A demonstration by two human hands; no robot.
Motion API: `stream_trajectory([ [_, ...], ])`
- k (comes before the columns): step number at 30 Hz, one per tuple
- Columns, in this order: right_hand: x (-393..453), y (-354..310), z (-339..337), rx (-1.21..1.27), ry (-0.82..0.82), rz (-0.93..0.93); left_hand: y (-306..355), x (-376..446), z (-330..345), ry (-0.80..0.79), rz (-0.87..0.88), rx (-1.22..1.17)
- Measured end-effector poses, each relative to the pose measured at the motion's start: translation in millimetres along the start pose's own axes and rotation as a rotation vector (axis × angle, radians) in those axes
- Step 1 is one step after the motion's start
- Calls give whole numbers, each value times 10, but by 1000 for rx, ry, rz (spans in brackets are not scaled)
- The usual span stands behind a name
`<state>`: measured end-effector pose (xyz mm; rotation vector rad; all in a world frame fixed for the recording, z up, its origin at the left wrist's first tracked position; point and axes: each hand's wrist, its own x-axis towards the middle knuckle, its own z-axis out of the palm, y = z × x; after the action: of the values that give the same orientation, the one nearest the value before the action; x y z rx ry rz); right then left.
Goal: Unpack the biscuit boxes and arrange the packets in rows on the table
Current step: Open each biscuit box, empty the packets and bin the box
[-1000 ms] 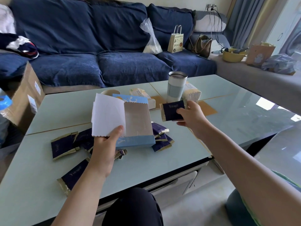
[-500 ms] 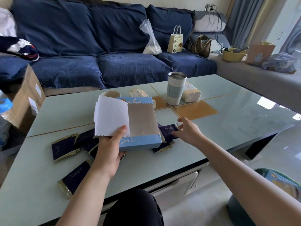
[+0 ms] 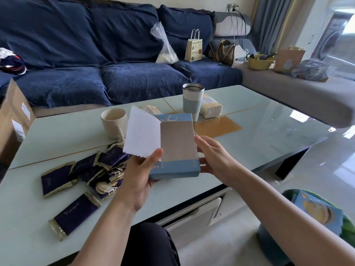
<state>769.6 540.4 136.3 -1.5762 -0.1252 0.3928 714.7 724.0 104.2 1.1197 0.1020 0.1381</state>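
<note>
Sofa: a dark blue fabric sofa (image 3: pixel 119 60) with deep cushions fills the back of the room.
Chaise: to the right of the sofa, a grey upholstered section (image 3: pixel 299 96) runs toward the camera.
Wall: behind the sofa, a pale cream wall (image 3: pixel 192 2) with a socket and dangling cables near its right end.
Curtains: right of the sofa, blue-grey curtains (image 3: pixel 269 22) hang beside a bright window (image 3: pixel 342 31).
Surface: in front of the sofa, a pale green glass-topped surface (image 3: pixel 269 120) reflects daylight.
Floor: below the surface, light-coloured floor (image 3: pixel 230 246).
Carton: left of the sofa, a brown cardboard carton (image 3: pixel 13 120).
</note>
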Motion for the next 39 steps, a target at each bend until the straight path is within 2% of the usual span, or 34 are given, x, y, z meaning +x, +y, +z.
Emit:
stream_trajectory([
  [5,-131,27,-221,91,50,48,-45,-12,122,-226,-55,30],
  [10,-289,95,-517,168,67,84,-126,-15,244,-397,-161,-64],
  [17,-502,193,-883,230,109,72,-382,62,701,-149,-195,74],
  [25,-753,286,-1366,356,238,50,-692,54,1217,-130,-151,127],
  [32,-1014,486,-1625,51,459,-21,-1175,2,1668,-153,-95,273],
  [39,-1297,886,-2101,-69,601,118,-1789,-98,2141,-270,-211,297],
])
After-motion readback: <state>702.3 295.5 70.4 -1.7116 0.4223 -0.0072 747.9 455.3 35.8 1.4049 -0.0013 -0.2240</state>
